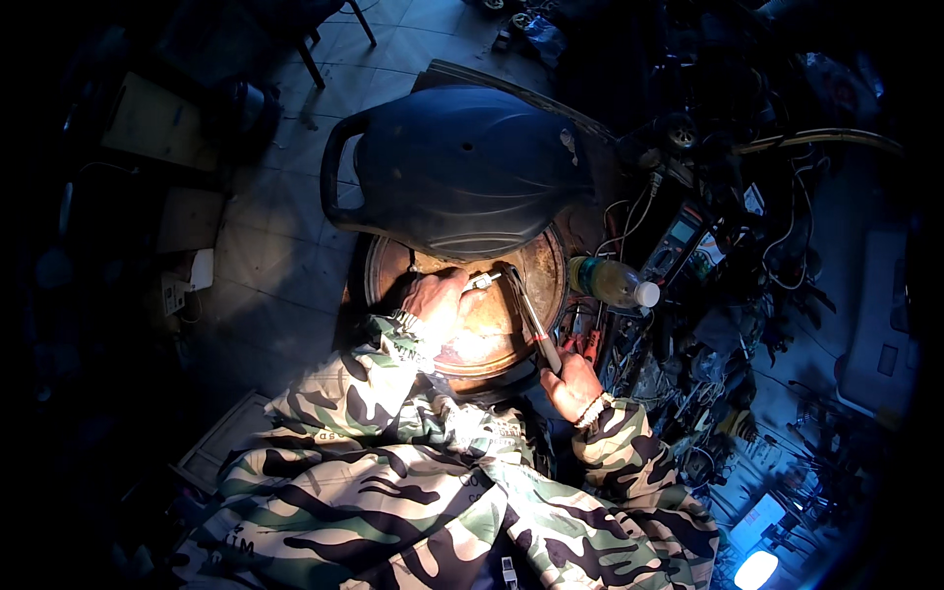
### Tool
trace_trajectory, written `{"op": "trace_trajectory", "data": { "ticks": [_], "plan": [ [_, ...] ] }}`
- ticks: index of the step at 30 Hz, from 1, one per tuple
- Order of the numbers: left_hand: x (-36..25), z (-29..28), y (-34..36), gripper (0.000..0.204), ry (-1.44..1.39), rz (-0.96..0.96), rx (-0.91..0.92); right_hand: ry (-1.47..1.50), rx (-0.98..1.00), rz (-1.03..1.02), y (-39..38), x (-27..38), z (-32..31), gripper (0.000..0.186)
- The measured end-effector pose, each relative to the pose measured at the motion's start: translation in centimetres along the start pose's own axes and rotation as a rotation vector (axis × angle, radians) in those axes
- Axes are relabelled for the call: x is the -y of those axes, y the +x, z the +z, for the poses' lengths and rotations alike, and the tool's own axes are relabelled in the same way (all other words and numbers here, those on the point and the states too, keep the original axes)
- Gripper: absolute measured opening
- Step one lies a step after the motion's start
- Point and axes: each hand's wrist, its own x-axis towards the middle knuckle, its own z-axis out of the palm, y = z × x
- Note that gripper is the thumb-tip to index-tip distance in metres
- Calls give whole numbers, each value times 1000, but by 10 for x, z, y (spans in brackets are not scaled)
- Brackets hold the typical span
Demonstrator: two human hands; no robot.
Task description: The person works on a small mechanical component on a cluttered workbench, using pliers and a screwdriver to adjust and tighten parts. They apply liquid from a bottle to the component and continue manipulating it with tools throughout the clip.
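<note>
My left hand [436, 297] is closed around a small pale metal piece [482, 281], whose exact kind I cannot make out. Wrapped round the lower end of a hammer's handle is my right hand [572, 386]. The hammer [535, 326] slants up and to the left, its dark head close beside the tip of the metal piece; whether they touch is unclear. Both hands work over a round, rust-stained metal top [476, 346], brightly lit in the middle. A large dark plastic shell [462, 167] with a loop handle covers the far part of this top.
Right of the round top lies a clear bottle [615, 282] with a white cap, near a multimeter [677, 241]. Red-handled tools [582, 342] lie by my right hand. Tangled cables and clutter fill the right side. A lit lamp [756, 569] glows at lower right; a tiled floor [270, 236] stretches left.
</note>
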Motion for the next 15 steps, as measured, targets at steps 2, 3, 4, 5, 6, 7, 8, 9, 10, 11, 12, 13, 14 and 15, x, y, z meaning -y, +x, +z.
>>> {"op": "trace_trajectory", "data": {
  "ticks": [2,3,4,5,6,7,8,9,10,11,12,13,14,15],
  "plan": [
    [3,2,3,33,5,-8,8,-13,-28,-26,0,-1,2,39],
    [5,5,4,34,8,-11,13,-19,-43,-38,0,-2,3,39],
    [7,6,5,34,2,-2,12,-13,-30,-53,0,-1,1,40],
    [10,8,6,33,-4,7,12,-19,-41,-65,1,-1,1,40],
    [12,8,6,33,-10,16,11,-25,-52,-78,0,-1,2,40],
    [14,7,5,34,-42,32,6,-29,-65,-88,0,-1,2,40],
    [15,6,3,34,-74,47,1,-22,-67,-81,0,1,1,40],
    [16,5,2,35,-106,61,-5,-15,-69,-75,-1,6,-1,39],
    [14,0,0,37,-69,77,1,-8,-71,-65,-2,9,-2,39],
    [12,-3,-3,37,-63,101,-33,-7,-73,-61,-1,8,-3,39],
    [11,-5,-7,37,-57,123,-67,-7,-73,-57,-1,8,-3,39],
    [12,-5,-10,37,-50,145,-102,-6,-72,-55,0,6,-2,39],
    [15,-5,-10,35,-76,139,-88,-2,-76,-72,2,4,-1,39],
    [17,-5,-13,35,-33,161,-142,1,-81,-88,3,1,0,39]
  ]
}}
